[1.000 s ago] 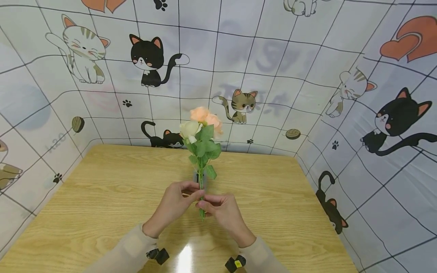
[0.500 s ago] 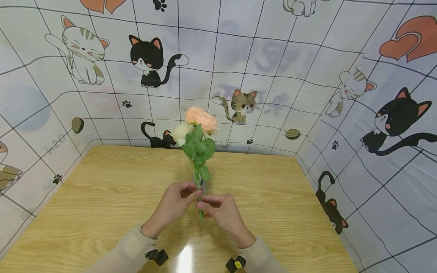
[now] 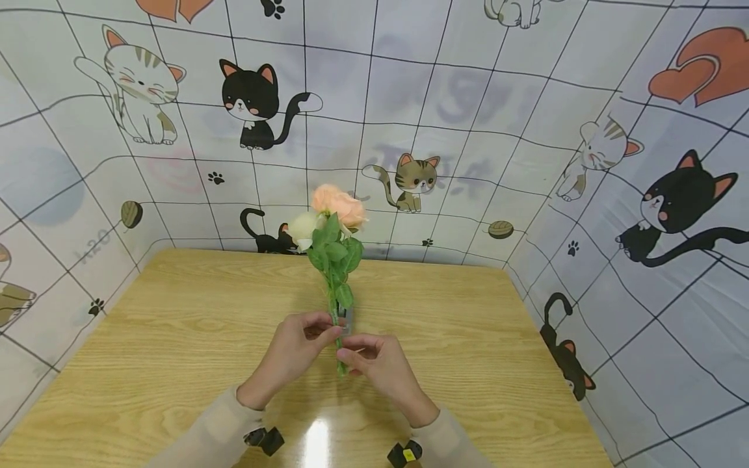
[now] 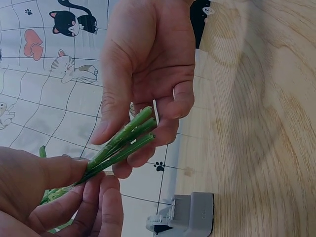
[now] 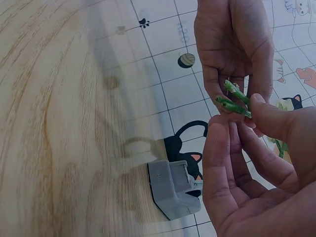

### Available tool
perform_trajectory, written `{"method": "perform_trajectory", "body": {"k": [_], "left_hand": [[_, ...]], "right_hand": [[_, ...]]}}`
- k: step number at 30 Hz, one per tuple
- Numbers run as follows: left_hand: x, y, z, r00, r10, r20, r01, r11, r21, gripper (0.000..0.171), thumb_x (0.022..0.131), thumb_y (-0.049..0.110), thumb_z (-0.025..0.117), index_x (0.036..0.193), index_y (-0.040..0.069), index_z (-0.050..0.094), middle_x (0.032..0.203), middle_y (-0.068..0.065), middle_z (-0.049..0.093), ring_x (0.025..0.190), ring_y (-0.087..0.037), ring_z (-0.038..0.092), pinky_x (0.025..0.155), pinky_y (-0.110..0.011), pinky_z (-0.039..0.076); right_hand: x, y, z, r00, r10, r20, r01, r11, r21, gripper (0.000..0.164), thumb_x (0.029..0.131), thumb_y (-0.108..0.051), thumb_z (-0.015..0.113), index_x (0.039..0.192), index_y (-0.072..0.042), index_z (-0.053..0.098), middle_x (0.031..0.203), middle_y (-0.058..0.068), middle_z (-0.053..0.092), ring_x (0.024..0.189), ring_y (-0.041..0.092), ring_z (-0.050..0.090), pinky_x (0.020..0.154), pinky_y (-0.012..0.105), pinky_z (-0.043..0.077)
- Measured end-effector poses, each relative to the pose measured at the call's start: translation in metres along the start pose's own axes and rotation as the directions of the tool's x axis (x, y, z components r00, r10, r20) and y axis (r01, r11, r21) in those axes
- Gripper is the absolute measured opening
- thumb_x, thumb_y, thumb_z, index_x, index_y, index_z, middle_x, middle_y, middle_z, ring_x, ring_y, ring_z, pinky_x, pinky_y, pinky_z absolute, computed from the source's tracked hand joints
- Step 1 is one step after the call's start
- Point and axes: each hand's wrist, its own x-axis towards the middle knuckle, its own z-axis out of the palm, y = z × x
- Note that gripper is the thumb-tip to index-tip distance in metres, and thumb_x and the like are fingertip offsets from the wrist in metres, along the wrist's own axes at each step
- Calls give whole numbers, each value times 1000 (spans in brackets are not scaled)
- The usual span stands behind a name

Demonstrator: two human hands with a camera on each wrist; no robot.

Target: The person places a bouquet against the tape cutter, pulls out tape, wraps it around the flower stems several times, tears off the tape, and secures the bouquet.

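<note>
A small bunch of roses (image 3: 336, 211), peach and creamy white with green leaves, stands nearly upright over the table, its heads tilted left. My left hand (image 3: 295, 344) pinches the green stems (image 4: 121, 140) between thumb and fingers. Lower down, my right hand (image 3: 380, 367) has its thumb and curled fingers on either side of the stems near their ends. In the right wrist view, cut stem ends (image 5: 232, 101) poke out beside the right thumb. Just behind the hands sits a grey object (image 5: 173, 187), apparently a tape dispenser, partly hidden by the stems in the head view.
The wooden table (image 3: 445, 325) runs back to a white cloth wall (image 3: 491, 123) with a grid and cartoon cats. Cloth also closes off both sides. A bright reflection lies on the table near its front.
The rose heads have swung left and the stems have turned and tilted. More of the grey object shows to the right of the stems. Both hands stay almost in place.
</note>
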Motion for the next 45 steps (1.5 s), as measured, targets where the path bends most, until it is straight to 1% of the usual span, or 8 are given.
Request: {"method": "perform_trajectory", "body": {"k": [5,12,19,29,34,37,42,45], "left_hand": [[-1,-2,-4,1000,-7,17,7,999,-33,20,113,21,80,124,6,86,119,-7,87,107,-22,85,92,-43,72],[-1,-6,-10,999,-19,35,22,994,-104,25,113,16,79,131,-1,83,125,-17,83,103,-26,86,87,-38,74],[-1,-15,-18,999,-34,39,37,995,-90,29,113,16,80,136,-2,82,125,-17,83,103,-24,86,85,-35,73],[-5,-28,-37,998,-45,44,47,998,-35,35,114,15,78,141,-6,78,130,-21,83,101,-23,86,86,-37,74],[-7,-36,-49,998,-59,35,60,998,-9,35,114,15,78,142,-6,78,129,-20,83,99,-19,85,85,-37,74],[-9,-41,-57,997,-72,21,72,997,9,34,114,16,78,141,-5,79,128,-20,83,97,-19,85,85,-37,74],[-11,-47,-71,996,-89,9,88,994,60,34,114,18,78,141,-3,80,130,-20,84,98,-19,85,84,-37,74],[-13,-52,-78,995,-102,2,102,992,79,36,114,18,78,144,-4,78,132,-21,83,99,-21,85,84,-37,74]], "right_hand": [[-2,1,-4,1000,-10,-7,10,999,-32,32,114,-26,80,137,-5,85,139,18,83,105,21,84,90,42,73],[-3,5,-16,997,-55,-59,46,989,-141,31,114,-31,80,136,-10,86,136,15,83,110,35,80,89,40,73],[-10,11,-36,991,-64,-120,30,962,-271,27,115,-32,78,135,-16,86,132,7,84,111,22,78,90,28,65],[-19,19,-67,974,-116,-194,25,909,-415,24,112,-31,81,135,-22,86,137,-1,81,115,18,74,93,27,63],[-23,23,-83,965,-154,-212,33,874,-484,24,111,-27,83,135,-24,86,134,3,78,112,17,75,90,25,64],[-25,24,-92,959,-183,-215,41,845,-534,25,110,-24,84,136,-22,85,134,6,77,112,18,76,89,26,65],[-29,22,-105,949,-226,-218,60,811,-582,26,110,-21,85,136,-20,85,139,10,74,114,19,74,93,44,70],[-32,23,-113,945,-237,-224,58,798,-600,27,110,-21,85,137,-19,84,141,11,72,115,19,73,93,45,70]]}}
